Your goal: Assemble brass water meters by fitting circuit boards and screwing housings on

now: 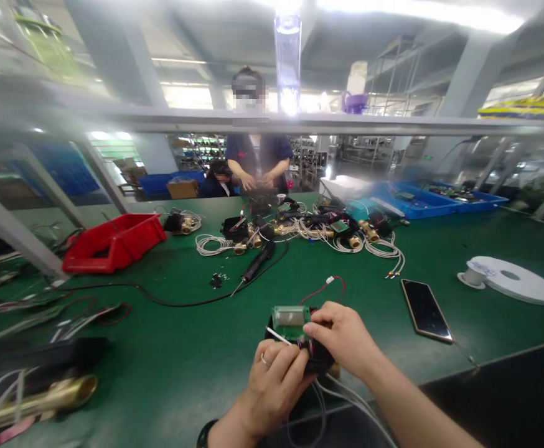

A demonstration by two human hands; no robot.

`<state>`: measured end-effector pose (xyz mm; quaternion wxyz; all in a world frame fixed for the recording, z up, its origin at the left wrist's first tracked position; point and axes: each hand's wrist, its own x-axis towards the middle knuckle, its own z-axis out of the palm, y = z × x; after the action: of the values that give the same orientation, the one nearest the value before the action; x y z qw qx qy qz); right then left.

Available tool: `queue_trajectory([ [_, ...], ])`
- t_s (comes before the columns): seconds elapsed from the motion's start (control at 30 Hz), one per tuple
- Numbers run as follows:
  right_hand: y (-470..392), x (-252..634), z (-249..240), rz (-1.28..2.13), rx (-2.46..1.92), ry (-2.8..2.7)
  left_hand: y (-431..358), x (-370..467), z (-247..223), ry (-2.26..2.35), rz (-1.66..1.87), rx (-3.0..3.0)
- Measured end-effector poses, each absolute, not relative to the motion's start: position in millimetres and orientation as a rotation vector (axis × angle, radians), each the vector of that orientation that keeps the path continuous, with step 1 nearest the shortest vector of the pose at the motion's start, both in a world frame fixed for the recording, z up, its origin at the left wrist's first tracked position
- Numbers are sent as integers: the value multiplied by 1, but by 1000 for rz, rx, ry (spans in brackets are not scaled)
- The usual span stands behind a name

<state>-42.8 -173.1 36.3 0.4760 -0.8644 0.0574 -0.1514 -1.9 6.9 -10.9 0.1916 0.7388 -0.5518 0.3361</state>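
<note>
Near the table's front edge sits a black housing (321, 361) with a green circuit board (282, 331) tilted up at its far side. The board carries a small rectangular display. My left hand (279, 376), a ring on one finger, is closed at the housing's near left side, beside a thin white strip (277, 335). Thumb and fingers of my right hand (344, 336) pinch the board's right edge. A red lead with a white connector (330, 280) runs out behind, and grey cables (321, 404) hang below. My hands hide most of the housing's inside.
A black electric screwdriver (257, 261) lies ahead with its cord running left. Farther back are brass valve assemblies (370, 231) with coiled cables. A red bin (116, 242) stands left; a phone (426, 310), white reel (510, 279) and blue trays (421, 205) are right. A person (257, 162) works opposite.
</note>
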Motion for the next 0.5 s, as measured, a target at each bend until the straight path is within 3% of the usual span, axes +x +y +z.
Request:
queue_trajectory([
  [0.13, -163, -49, 40, -564, -1911, 11, 6, 4, -5, -1583, 843, 2095],
  [0.37, -160, -65, 70, -952, -1950, -40, 11, 9, -2, -1643, 757, 2013],
  [0.5, -164, -60, 79, -990, -1971, 9, 17, 7, 1, -1520, 529, 1774],
])
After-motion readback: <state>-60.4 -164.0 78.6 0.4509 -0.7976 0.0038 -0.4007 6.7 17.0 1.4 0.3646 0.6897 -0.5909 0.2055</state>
